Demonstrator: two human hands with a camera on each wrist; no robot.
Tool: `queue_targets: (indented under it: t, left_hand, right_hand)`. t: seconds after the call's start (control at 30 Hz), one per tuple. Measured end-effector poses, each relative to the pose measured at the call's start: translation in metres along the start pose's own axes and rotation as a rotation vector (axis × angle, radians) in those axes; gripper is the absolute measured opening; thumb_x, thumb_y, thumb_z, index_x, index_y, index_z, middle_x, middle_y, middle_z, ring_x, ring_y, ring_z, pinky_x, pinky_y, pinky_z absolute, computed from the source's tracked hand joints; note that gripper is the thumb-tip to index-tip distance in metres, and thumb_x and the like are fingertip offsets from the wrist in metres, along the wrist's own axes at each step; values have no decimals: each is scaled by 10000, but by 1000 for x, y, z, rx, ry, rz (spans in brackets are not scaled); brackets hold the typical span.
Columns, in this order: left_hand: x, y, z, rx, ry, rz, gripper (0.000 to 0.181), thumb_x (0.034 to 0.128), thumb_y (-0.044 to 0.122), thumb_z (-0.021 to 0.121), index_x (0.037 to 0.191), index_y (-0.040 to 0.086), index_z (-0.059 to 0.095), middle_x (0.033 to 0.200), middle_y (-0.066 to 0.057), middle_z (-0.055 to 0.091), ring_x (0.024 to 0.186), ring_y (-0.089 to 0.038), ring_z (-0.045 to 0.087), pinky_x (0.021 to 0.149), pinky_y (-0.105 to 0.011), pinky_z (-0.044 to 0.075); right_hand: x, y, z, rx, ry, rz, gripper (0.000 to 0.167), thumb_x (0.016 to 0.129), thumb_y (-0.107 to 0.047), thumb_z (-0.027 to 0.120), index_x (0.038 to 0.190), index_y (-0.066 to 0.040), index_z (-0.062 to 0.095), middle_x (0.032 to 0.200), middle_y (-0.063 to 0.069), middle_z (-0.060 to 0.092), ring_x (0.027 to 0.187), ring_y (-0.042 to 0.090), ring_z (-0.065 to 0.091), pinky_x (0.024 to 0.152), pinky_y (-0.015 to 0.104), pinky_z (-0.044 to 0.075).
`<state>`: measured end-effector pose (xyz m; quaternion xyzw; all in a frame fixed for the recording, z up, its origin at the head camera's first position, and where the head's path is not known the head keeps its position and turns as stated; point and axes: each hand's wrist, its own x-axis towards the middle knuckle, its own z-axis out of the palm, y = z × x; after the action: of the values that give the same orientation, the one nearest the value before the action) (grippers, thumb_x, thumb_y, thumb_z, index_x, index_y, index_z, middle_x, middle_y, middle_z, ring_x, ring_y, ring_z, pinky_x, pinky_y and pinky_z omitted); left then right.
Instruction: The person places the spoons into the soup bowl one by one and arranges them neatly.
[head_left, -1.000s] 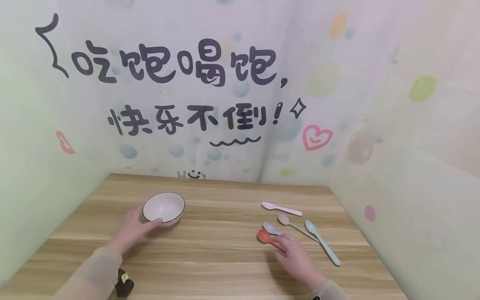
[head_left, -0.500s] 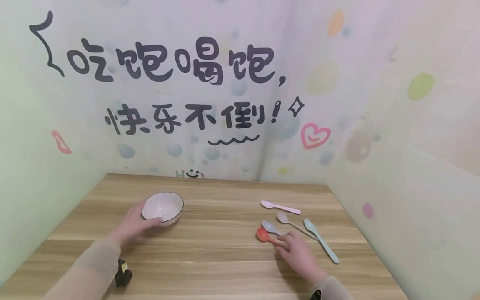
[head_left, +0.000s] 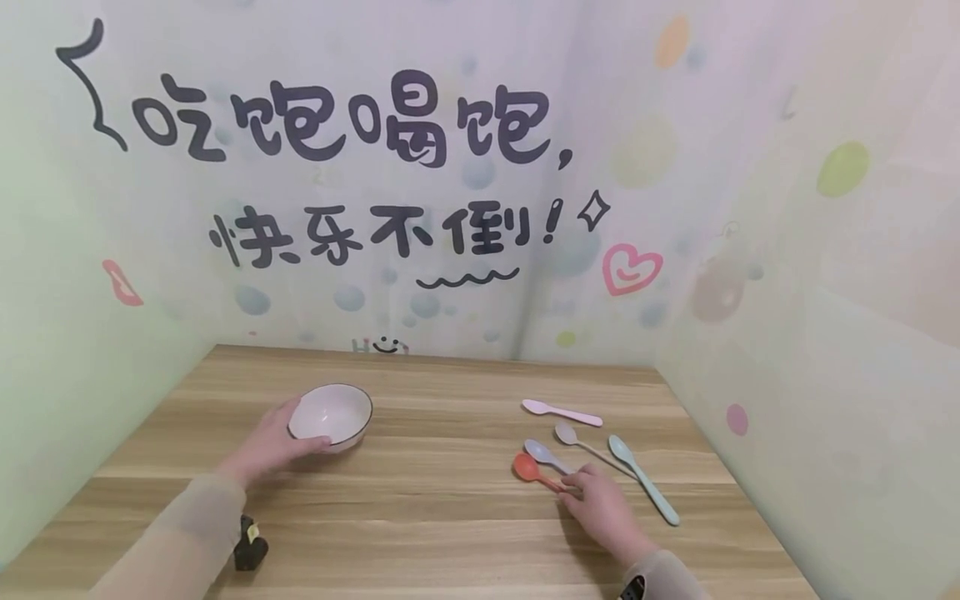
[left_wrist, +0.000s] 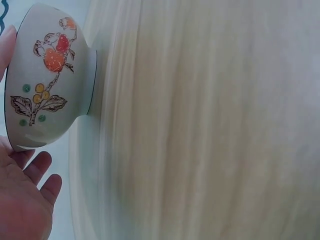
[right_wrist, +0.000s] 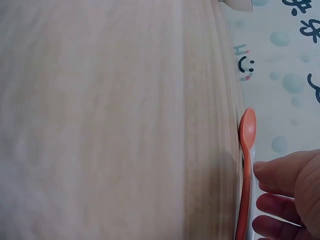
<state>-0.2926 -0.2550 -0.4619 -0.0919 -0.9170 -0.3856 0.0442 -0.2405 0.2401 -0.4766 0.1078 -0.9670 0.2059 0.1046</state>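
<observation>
At the table's left, my left hand (head_left: 270, 442) holds a white bowl (head_left: 330, 414) with a dark rim, thumb at the near edge and fingers round the left side. Painted orange fruit and leaves decorate the bowl (left_wrist: 47, 85) in the left wrist view. My right hand (head_left: 606, 510) is close by the handle of an orange-red spoon (head_left: 527, 467), its fingers loosely bent. In the right wrist view the orange spoon (right_wrist: 247, 131) lies apart from the thumb and fingers (right_wrist: 280, 172). A lilac spoon (head_left: 537, 451) lies just behind it, its handle end partly hidden by the hand.
A pink spoon (head_left: 562, 412) lies at the back right. A greyish-beige spoon (head_left: 567, 435) touches or nearly touches a light blue-green spoon (head_left: 645, 483). A black device (head_left: 250, 546) is beside the left sleeve. Printed walls enclose the wooden table (head_left: 427, 517).
My right hand has drawn slightly right along the orange spoon, uncovering more of its handle. The left hand stays at the bowl. The view has shifted slightly.
</observation>
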Motion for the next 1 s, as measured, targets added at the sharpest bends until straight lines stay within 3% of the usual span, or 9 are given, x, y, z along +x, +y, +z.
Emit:
queue_targets:
  t: [0.3, 0.57, 1.0]
  left_hand:
    - [0, 15, 18, -6, 22, 30, 999, 753, 443, 796, 1440, -86, 301, 1388, -368, 351, 1261, -519, 336, 993, -692, 301]
    - [-1, 29, 33, -35, -6, 17, 1025, 740, 474, 797, 1460, -49, 287, 1411, -343, 331, 1284, -502, 318, 1004, -685, 299]
    - [0, 52, 60, -72, -30, -1, 1066, 708, 493, 815, 1472, -25, 282, 1456, -311, 291, 1321, -484, 289, 1039, -662, 274]
  right_hand:
    - [1, 3, 2, 26, -11, 32, 175, 776, -113, 788, 937, -58, 747, 827, -20, 562, 724, 110, 525, 621, 297, 456]
    - [2, 3, 3, 49, -31, 60, 176, 781, -121, 786, 946, -67, 751, 826, -17, 556, 705, 103, 496, 603, 278, 437]
    - [1, 3, 5, 50, -13, 39, 161, 763, -125, 799, 909, -74, 754, 794, -25, 545, 688, 95, 478, 596, 277, 422]
